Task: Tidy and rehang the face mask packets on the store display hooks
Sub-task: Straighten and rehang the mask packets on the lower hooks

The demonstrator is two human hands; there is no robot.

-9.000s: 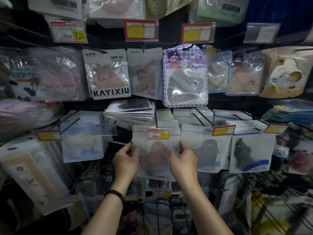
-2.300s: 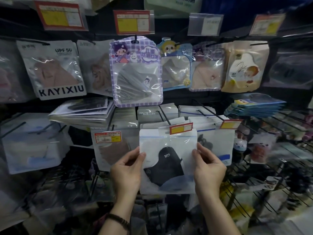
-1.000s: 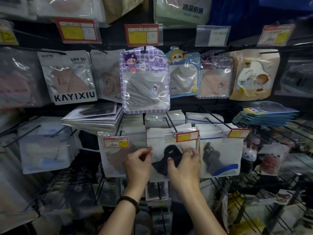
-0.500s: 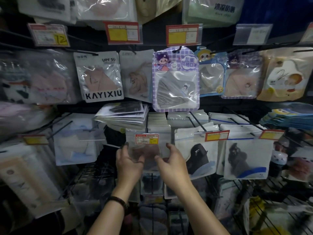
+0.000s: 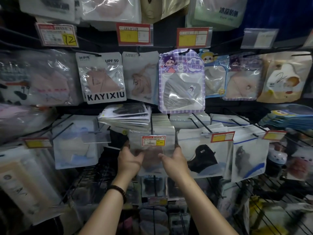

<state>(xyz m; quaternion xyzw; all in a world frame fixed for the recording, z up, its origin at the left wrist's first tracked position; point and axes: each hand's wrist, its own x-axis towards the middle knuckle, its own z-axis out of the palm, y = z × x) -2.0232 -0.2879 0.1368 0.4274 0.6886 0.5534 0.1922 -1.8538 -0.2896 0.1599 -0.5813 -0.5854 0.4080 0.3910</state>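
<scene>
The left hand (image 5: 129, 161), with a dark beaded bracelet (image 5: 118, 192) at its wrist, clasps the left edge of a clear plastic packet holding a brownish-pink face mask (image 5: 151, 155), fingers reaching up along that edge and thumb across the front. The right hand (image 5: 175, 161) grips the packet's right edge the same way. The packet hangs in the middle row of the display, under a red-and-white price tag (image 5: 153, 140) at the tip of a black wire hook (image 5: 152, 128); whether its hole sits on the hook cannot be told. Just to the right hangs a clear packet with a black face mask (image 5: 204, 157), below a red-and-yellow tag (image 5: 222, 136). Above, in the upper row, hang a purple checked packet with a cartoon girl (image 5: 181, 80) and a white packet printed KAYIXIU (image 5: 102, 78).
</scene>
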